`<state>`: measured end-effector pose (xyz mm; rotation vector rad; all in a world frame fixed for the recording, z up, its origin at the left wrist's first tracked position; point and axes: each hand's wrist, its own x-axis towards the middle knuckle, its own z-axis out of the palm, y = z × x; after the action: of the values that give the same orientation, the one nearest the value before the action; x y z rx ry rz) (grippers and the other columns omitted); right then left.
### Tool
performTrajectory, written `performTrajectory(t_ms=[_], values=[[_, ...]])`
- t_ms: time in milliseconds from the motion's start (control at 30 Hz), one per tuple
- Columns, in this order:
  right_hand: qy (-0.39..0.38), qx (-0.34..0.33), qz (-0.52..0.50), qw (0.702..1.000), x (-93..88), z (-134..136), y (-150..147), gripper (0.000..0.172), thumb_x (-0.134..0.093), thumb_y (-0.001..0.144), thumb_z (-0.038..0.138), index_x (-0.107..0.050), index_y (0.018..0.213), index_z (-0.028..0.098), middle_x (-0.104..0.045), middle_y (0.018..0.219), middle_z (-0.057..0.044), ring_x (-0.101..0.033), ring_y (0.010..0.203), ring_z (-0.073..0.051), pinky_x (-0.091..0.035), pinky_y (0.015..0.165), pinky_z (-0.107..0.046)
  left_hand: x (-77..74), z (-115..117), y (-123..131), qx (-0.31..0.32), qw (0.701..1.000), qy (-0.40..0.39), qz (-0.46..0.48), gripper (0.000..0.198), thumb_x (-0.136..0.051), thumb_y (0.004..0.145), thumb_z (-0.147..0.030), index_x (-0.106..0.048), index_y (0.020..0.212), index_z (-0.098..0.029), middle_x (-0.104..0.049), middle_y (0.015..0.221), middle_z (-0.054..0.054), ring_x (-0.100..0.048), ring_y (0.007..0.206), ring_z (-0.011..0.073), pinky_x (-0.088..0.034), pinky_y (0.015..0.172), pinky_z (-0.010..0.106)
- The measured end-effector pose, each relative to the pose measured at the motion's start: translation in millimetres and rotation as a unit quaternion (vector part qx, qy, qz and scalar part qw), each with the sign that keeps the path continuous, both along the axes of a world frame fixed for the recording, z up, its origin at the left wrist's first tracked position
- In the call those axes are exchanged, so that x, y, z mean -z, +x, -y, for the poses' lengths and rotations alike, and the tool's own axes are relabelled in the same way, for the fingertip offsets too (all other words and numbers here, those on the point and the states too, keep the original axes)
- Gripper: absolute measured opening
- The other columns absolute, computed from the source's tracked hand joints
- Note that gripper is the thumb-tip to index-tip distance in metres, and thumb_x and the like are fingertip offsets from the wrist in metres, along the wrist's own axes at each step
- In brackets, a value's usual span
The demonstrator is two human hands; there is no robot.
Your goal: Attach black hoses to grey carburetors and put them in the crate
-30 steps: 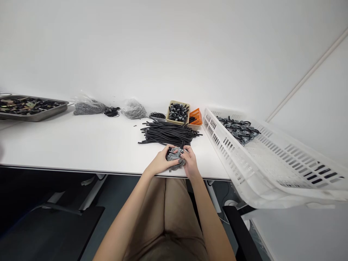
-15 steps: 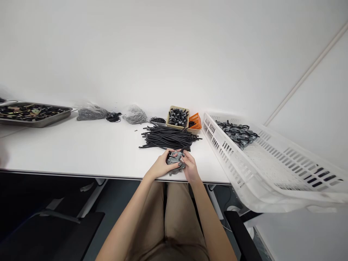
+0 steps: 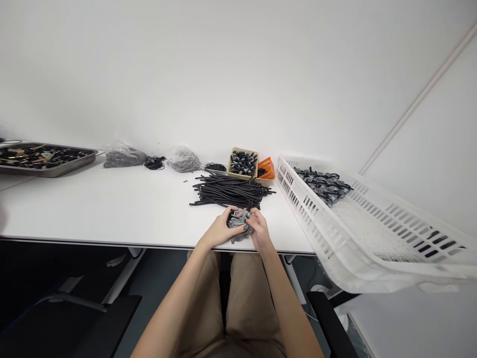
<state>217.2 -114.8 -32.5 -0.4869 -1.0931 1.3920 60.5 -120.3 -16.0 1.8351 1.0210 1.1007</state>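
A broad, smooth white tabletop spans the scene, its near edge right before the person's lap. At its right end sits the long white slatted plastic crate; jointed grey-and-black pieces are gathered at its far end, and its open side is probably turned this way to be within the right arm's reach. At the far left lies a shallow silver metal tray of mixed small parts, seemingly set aside, well apart from the hands.

Along the far side, two clear plastic bags of grey bits rest against the wall, perhaps to leave the near surface free. A loose heap of slim black rubbery tubes lies crosswise just beyond the hands, likely for easy picking. Behind it stand a cream plastic bin of short black-and-grey pieces and a tilted orange slotted basket.

At the near edge, the left hand curls round a cluster of grey, metal-looking parts, apparently steadying it, while the right hand grips its right side with bent fingers, leaving a dark stub poking up at the far side.
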Motion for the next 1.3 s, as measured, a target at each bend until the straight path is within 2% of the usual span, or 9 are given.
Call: performTrajectory(t_ms=[200, 367, 533, 733, 1000, 1300], values=[[-0.009, 0.021, 0.011, 1.000, 1.2, -2.4, -2.3, 0.032, -0.081, 0.073, 0.033, -0.052, 0.081, 0.024, -0.076, 0.087, 0.000, -0.070, 0.082, -0.018, -0.054, 0.081, -0.032, 1.1, -1.3, -0.5, -0.005, 1.000, -0.004, -0.001, 0.050, -0.071, 0.076, -0.036, -0.054, 0.120, -0.021, -0.068, 0.119, 0.008, -0.064, 0.110, 0.0270, -0.052, 0.094, 0.039], [-0.027, -0.006, -0.009, 1.000, 1.0, -1.0, 0.1, 0.026, -0.072, 0.079, 0.037, -0.050, 0.084, 0.025, -0.077, 0.089, -0.002, -0.070, 0.084, -0.019, -0.054, 0.076, -0.030, 0.1, -0.9, -0.2, 0.005, 1.000, -0.007, 0.007, 0.048, -0.072, 0.076, -0.038, -0.054, 0.118, -0.021, -0.069, 0.113, 0.006, -0.065, 0.104, 0.0247, -0.052, 0.091, 0.037], [-0.019, 0.000, 0.001, 1.000, -1.2, 0.0, 0.3, 0.025, -0.074, 0.078, 0.036, -0.053, 0.085, 0.024, -0.076, 0.086, -0.001, -0.070, 0.077, -0.019, -0.054, 0.071, -0.030, 0.5, -0.4, -0.1, -0.001, 1.000, -0.003, 0.009, 0.048, -0.073, 0.075, -0.038, -0.055, 0.116, -0.021, -0.069, 0.112, 0.007, -0.065, 0.104, 0.0249, -0.052, 0.091, 0.038], [-0.002, 0.010, 0.015, 1.000, -0.6, -0.8, -0.7, 0.030, -0.077, 0.077, 0.038, -0.061, 0.098, 0.024, -0.076, 0.088, -0.002, -0.070, 0.084, -0.021, -0.055, 0.081, -0.034, 0.3, -0.5, -0.9, -0.003, 1.000, -0.012, -0.001, 0.052, -0.072, 0.075, -0.039, -0.053, 0.120, -0.021, -0.070, 0.111, 0.007, -0.066, 0.103, 0.0257, -0.053, 0.090, 0.039], [0.013, 0.024, 0.034, 0.999, -2.9, 2.6, -0.6, 0.030, -0.074, 0.079, 0.044, -0.068, 0.099, 0.023, -0.075, 0.090, -0.004, -0.068, 0.089, -0.023, -0.054, 0.087, -0.035, -2.3, 1.0, 0.2, 0.010, 1.000, -0.004, 0.014, 0.051, -0.073, 0.076, -0.040, -0.053, 0.119, -0.021, -0.066, 0.125, 0.009, -0.063, 0.113, 0.0262, -0.050, 0.098, 0.040], [0.013, 0.014, 0.020, 1.000, 0.9, 0.4, 0.1, 0.031, -0.076, 0.078, 0.043, -0.066, 0.100, 0.023, -0.075, 0.090, -0.003, -0.069, 0.086, -0.021, -0.054, 0.084, -0.032, -2.1, 1.2, 0.0, 0.007, 1.000, -0.007, 0.005, 0.053, -0.073, 0.076, -0.043, -0.053, 0.120, -0.020, -0.068, 0.122, 0.009, -0.064, 0.110, 0.0257, -0.052, 0.094, 0.038]])
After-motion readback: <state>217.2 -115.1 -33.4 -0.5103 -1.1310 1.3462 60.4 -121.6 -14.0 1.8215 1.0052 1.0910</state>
